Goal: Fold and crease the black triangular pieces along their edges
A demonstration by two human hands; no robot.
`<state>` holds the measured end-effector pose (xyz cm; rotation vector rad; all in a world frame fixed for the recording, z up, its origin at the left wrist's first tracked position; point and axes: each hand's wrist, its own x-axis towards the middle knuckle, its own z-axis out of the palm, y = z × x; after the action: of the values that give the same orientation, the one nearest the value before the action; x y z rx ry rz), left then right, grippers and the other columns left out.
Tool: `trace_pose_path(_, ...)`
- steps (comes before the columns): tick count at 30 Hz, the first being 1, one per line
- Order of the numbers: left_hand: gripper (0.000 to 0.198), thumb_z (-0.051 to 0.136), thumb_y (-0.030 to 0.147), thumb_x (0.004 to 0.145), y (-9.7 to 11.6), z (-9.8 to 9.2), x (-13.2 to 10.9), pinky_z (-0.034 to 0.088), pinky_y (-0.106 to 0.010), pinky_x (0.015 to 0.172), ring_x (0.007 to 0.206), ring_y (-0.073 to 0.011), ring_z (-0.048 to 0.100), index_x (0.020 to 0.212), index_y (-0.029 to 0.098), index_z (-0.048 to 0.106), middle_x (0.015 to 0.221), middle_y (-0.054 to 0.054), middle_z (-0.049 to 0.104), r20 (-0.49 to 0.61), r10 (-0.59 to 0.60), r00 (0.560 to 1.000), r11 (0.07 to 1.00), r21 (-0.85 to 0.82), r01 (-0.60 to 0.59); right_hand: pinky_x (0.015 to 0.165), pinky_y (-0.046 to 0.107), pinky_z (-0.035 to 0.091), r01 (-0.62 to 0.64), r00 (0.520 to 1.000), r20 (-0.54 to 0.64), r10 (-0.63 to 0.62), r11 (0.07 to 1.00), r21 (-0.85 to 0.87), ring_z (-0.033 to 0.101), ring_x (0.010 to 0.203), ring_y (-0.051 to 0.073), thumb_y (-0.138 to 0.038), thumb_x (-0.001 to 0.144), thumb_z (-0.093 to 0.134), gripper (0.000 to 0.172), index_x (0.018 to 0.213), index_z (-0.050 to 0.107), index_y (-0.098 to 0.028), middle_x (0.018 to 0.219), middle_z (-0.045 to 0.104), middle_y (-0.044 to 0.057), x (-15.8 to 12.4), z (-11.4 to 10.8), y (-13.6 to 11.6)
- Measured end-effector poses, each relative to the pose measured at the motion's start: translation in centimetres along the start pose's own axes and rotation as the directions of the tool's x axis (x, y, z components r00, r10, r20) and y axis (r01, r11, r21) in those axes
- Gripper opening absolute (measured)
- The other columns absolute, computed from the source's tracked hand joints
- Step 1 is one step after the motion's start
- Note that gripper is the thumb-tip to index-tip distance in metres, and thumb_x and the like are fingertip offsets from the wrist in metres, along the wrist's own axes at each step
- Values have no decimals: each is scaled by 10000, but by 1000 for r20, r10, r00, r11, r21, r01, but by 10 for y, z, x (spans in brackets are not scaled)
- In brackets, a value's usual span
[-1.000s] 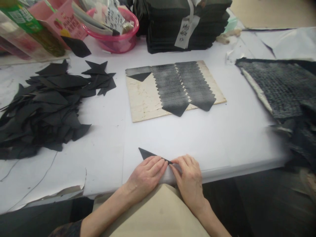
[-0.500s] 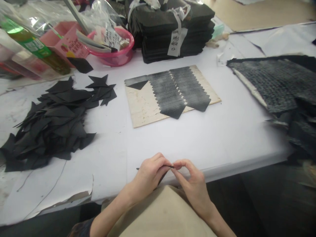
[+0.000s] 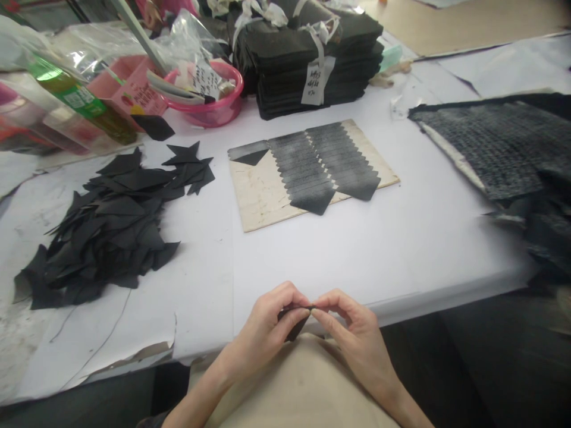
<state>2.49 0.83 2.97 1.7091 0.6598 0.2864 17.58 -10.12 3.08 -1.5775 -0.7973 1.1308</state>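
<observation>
My left hand (image 3: 267,324) and my right hand (image 3: 352,333) meet at the near table edge, both pinching one small black cut piece (image 3: 295,321), which hangs folded between the fingertips just off the white table (image 3: 339,255). A heap of loose black triangular pieces (image 3: 111,229) lies to the left. Ahead, a pale board (image 3: 263,193) carries two overlapping rows of black pointed pieces (image 3: 328,163) and a single piece at its top left corner.
Tied bundles of black material (image 3: 312,59) with a paper tag stand at the back. A pink bowl (image 3: 207,98), a pink carton and a green bottle (image 3: 82,101) sit back left. Dark woven fabric (image 3: 499,145) covers the right side. Torn paper edges the table's near left.
The black piece lay flat on the table under my fingers; now both hands have lifted it off the edge and pinch it folded. The view has shifted slightly.
</observation>
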Motion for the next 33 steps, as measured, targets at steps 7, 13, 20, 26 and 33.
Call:
trace_pose_path(7,101,519,181,958,2,-1,0,407,-238,702,763,-129,515,897,189,599,840,2,565,26,-23,999,1000,-14,24,794,227,456,-47,999,23,46,998,43,618,841,149,-361,907,624,150,901,665,-217,877,676,-16,-1,0,1)
trace_pose_path(13,105,509,176,958,3,-1,0,404,-229,692,752,-121,501,888,189,586,828,10,553,48,-22,999,1000,-12,22,776,227,449,-34,999,23,34,999,7,607,832,146,-368,914,606,158,895,648,-216,869,664,-18,-2,-1,2)
trace_pose_path(20,82,533,179,932,7,2,2,389,-223,665,737,-112,507,865,181,580,821,16,563,66,-63,996,998,31,61,708,231,441,-54,997,-62,48,995,-85,584,776,139,-372,919,572,189,835,598,-205,802,627,-18,-6,7,4)
trace_pose_path(26,103,536,184,915,8,2,6,372,-212,627,716,-112,496,826,168,586,783,14,569,54,-116,992,993,-15,117,766,249,462,-78,996,-34,82,993,90,594,820,144,-388,889,625,193,958,563,-219,860,622,-16,-3,10,12)
trace_pose_path(33,135,564,241,917,7,2,7,374,-206,610,693,-111,492,818,162,610,754,14,577,55,-148,987,988,-43,151,788,252,460,-108,994,34,105,984,140,608,861,159,-401,902,623,199,932,610,-205,913,657,9,0,3,8)
